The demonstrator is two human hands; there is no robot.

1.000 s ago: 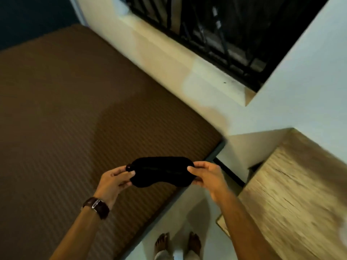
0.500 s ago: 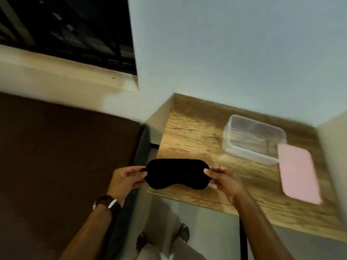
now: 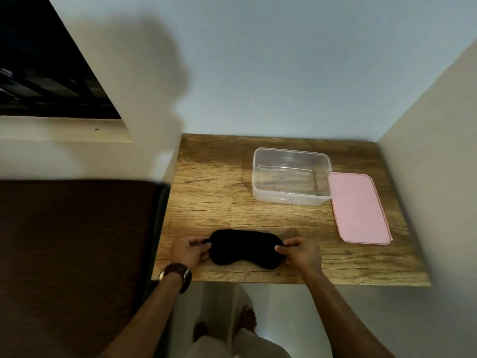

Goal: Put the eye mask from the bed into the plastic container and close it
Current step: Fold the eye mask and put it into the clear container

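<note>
A black eye mask is stretched flat between both hands over the near part of the wooden table. My left hand pinches its left end and my right hand pinches its right end. A clear plastic container stands open and empty at the back right of the table. Its pink lid lies flat just to the right of it, touching its corner.
The brown bed lies to the left, close against the table's left edge. Walls close in the table at the back and on the right. A dark barred window is at the upper left. My feet show on the floor below the table's front edge.
My view has swung right from the bed to the table. Both hands have carried the eye mask from over the bed's edge to above the table's near part.
</note>
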